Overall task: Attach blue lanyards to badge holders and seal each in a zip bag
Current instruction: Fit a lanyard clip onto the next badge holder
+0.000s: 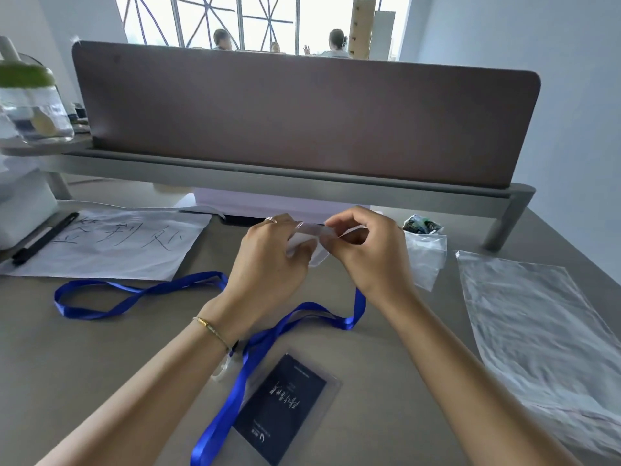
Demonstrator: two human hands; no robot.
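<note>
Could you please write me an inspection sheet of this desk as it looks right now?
Surface: grey desk, bare at front left.
Job's things: blue lanyard loops across the middle; badge holder with a dark card lies flat near the front; small clear bag held above the desk; large clear plastic sheet on the right.
Clutter: handwritten paper, black pen, crumpled clear bags.
Grippers: left hand and right hand both pinch the small clear bag.
Cables: nothing seen.
Surroundings: brown divider panel; people and a window behind it.
</note>
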